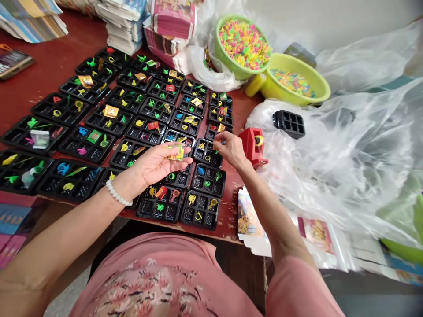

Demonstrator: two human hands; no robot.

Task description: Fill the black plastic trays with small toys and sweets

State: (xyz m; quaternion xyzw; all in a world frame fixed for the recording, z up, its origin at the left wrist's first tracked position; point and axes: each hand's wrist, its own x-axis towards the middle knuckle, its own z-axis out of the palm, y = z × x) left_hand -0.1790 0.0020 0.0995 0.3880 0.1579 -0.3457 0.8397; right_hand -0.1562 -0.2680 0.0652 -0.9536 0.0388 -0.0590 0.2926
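Note:
My left hand (155,165), palm up with a white bead bracelet (116,193) at the wrist, holds small yellow packets (176,152) between thumb and fingers. Beneath it are black compartment trays with small plastic toys in them. My right hand (231,149) reaches over the right edge of a black tray (208,154), its thumb and fingertips pinched together. Whatever those fingertips hold is too small to make out. Just below, another tray (209,179) has blue and green pieces, and the front tray (200,210) has yellow ones.
Rows of similar trays cover the red table (231,200). A green basin (220,53) and a yellow-green basin (319,94) hold many small colourful pieces. Right of my hand stand a red box-like object (253,147), a black tray stack (289,123) and clear plastic bags (343,163). Cardboard stacks (173,22) stand behind.

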